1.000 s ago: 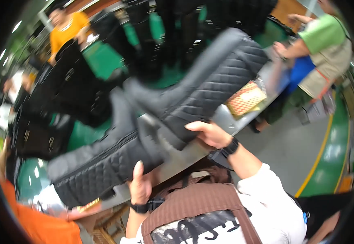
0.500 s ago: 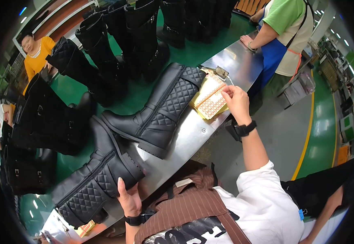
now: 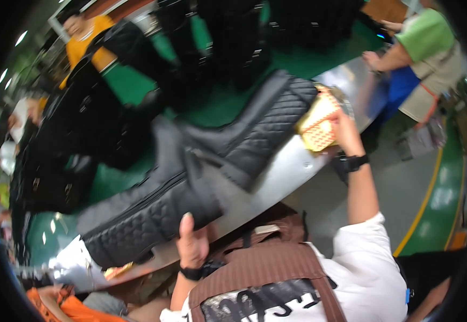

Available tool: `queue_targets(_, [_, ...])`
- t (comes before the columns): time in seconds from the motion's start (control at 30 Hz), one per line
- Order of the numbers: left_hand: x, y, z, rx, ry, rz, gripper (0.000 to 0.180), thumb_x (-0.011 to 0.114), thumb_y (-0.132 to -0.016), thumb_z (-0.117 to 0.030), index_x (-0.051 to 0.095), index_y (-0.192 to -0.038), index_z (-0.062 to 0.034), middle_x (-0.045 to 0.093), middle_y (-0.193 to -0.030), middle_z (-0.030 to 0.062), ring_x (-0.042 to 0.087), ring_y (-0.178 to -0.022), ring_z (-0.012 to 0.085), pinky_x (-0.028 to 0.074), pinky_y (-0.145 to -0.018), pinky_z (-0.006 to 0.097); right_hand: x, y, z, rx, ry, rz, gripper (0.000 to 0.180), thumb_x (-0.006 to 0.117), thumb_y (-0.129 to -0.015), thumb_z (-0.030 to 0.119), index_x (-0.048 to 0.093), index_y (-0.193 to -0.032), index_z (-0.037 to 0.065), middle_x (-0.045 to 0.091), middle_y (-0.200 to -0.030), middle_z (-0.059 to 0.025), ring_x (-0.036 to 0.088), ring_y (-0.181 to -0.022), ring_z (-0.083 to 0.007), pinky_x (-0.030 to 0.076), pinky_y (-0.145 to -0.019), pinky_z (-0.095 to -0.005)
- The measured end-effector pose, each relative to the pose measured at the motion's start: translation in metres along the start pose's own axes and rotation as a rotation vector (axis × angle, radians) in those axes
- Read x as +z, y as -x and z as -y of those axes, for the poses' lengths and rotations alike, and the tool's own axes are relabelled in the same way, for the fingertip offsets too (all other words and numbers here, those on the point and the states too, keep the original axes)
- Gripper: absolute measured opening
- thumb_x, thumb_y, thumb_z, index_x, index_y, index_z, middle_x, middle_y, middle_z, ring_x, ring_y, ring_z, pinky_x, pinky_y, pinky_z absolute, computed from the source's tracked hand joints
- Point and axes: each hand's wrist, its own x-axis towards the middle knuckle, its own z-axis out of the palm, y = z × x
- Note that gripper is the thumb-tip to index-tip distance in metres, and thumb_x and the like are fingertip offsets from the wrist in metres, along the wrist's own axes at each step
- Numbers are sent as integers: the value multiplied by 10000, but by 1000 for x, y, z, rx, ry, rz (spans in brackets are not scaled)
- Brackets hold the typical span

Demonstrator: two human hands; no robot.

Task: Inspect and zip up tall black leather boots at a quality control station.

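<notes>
Two black quilted boots lie on a metal-topped bench (image 3: 290, 170). The near boot (image 3: 136, 220) has a long side zip, and its heel end points toward me. The far boot (image 3: 265, 121) lies just beyond it, overlapping it. My left hand (image 3: 194, 246) is beside the near boot's heel, thumb raised and fingers stretched out, holding nothing I can see. At the far boot's shaft top lies a stack of yellow sheets with rows of small red stickers (image 3: 319, 129). My right hand (image 3: 346, 131) has its fingers closed at the stack's edge; blur hides the fingertips.
Several black boots (image 3: 77, 129) stand on the green surface beyond the bench. A person in yellow (image 3: 85, 40) is at the far left, and one in a green sleeve (image 3: 426, 37) at the far right. An orange-clothed person (image 3: 61, 306) sits at lower left.
The whole view has swung, so the boots and both hands appear farther right. My right fingers have come in closer over the sticker sheets. An orange-clothed person now shows at lower left.
</notes>
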Motion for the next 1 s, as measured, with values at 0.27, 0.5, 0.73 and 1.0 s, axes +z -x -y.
queue_targets(0.27, [-1,11,-9,28,93,-31,487,651,-869,-41,480,-1322,-86,529,-1299,60,526,-1193,211,406,-1058,404,-1,-13,0,7,137,29,154,623,-852,109,592,-950,-5,667,-837,-190,662,-799,-341,512,-719,-395])
queue_targets(0.5, [-7,15,-3,-15,52,90,487,635,-852,-11,484,-1313,-57,544,-1277,78,537,-1179,216,410,-1051,384,-4,40,172,-372,-542,54,82,640,-870,58,589,-896,0,635,-894,-133,623,-743,-278,502,-695,-337])
queue_targets(0.73, [0,19,-8,-117,-102,241,673,632,-842,-278,377,-1385,27,497,-1347,165,509,-1232,286,394,-1068,450,24,87,278,-847,-599,302,156,711,-791,43,575,-867,49,525,-1088,-101,588,-895,-278,488,-758,-355])
queue_targets(1.0, [-1,27,-8,-15,-90,196,546,639,-826,-74,461,-1340,-24,534,-1304,105,513,-1207,236,379,-1073,395,29,86,274,-615,-721,374,262,771,-750,88,560,-900,48,488,-1058,-90,573,-846,-204,477,-683,-301])
